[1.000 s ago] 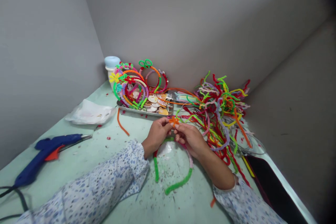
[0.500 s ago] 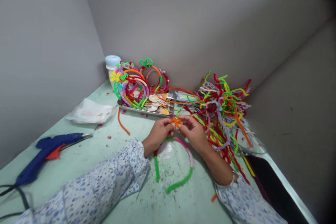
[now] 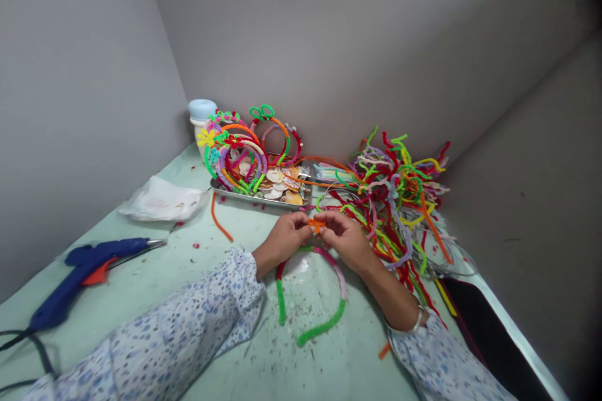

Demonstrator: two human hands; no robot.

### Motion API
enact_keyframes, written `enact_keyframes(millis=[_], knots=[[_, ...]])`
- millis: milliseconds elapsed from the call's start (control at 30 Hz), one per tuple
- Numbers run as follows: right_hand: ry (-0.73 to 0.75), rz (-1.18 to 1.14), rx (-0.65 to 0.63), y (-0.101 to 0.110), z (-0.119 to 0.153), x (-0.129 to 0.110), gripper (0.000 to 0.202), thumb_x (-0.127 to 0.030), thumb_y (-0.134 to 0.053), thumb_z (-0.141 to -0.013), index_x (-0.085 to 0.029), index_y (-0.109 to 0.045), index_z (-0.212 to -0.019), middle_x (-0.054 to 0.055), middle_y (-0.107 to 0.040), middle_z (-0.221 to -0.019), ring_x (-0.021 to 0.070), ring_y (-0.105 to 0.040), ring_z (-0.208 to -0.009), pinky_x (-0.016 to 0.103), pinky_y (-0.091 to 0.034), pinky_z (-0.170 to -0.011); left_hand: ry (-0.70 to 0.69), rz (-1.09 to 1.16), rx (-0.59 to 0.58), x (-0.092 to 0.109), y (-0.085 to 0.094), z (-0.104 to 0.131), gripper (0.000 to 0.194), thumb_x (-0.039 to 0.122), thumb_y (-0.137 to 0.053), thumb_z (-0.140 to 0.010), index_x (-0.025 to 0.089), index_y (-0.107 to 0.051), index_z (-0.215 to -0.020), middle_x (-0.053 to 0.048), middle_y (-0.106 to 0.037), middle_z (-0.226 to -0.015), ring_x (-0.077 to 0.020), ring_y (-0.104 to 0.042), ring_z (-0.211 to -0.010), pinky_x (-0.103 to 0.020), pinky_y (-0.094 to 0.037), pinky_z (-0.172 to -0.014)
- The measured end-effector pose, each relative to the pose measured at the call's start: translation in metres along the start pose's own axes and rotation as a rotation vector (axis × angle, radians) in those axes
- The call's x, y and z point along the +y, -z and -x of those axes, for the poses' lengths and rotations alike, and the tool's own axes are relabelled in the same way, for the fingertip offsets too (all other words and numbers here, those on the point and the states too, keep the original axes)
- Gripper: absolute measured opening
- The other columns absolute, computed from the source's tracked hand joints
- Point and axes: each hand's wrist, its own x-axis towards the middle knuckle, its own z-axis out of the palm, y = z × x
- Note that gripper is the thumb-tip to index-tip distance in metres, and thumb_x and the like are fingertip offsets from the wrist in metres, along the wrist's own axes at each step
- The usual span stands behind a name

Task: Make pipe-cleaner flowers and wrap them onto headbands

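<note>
Between both sets of fingertips is a small orange pipe-cleaner flower (image 3: 316, 224), partly covered by the thumbs. My left hand (image 3: 285, 237) pinches its left side and my right hand (image 3: 347, 239) pinches its right side. Just below the hands, a headband wrapped in green, red and pink pipe cleaner (image 3: 342, 276) lies on the table, its two ends toward me. Part of its curve is hidden behind my left hand and wrist. A short orange pipe-cleaner piece (image 3: 384, 351) lies by my right sleeve.
A metal tray (image 3: 263, 198) of round patches bears several colourful headbands (image 3: 235, 156), beside a blue-lidded bottle (image 3: 202, 110). To the right spreads a pile of pipe cleaners (image 3: 399, 200). A blue glue gun (image 3: 89, 276) and a plastic bag (image 3: 162, 200) lie left; a black flat object (image 3: 489, 338) lies right.
Both hands have dropped slightly toward me with the orange flower. The flower is tilted and its petals show less. The headband has stayed where it was.
</note>
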Motion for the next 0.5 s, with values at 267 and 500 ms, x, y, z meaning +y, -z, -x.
enact_keyframes(millis=[267, 500], knots=[[-0.098, -0.160, -0.150, 0.012, 0.001, -0.004, 0.026, -0.020, -0.058, -0.074, -0.021, -0.062, -0.100, 0.000, -0.060, -0.081, 0.0110, -0.053, -0.061, 0.023, -0.043, -0.052, 0.013, -0.075, -0.139, 0.001, 0.001, 0.002, 0.010, 0.022, -0.055, -0.072, 0.013, -0.058, -0.072, 0.004, -0.050, -0.060, -0.0079, -0.040, -0.054, -0.022, -0.030, -0.054], [-0.161, -0.013, -0.156, 0.011, 0.000, -0.012, 0.013, -0.028, -0.059, -0.076, -0.018, -0.058, -0.084, -0.003, -0.057, -0.064, 0.0089, -0.048, -0.048, 0.022, -0.039, -0.046, 0.034, -0.091, -0.209, 0.000, 0.002, 0.002, 0.012, 0.023, -0.057, -0.072, 0.013, -0.061, -0.075, 0.002, -0.053, -0.066, -0.0089, -0.043, -0.060, -0.022, -0.032, -0.058]])
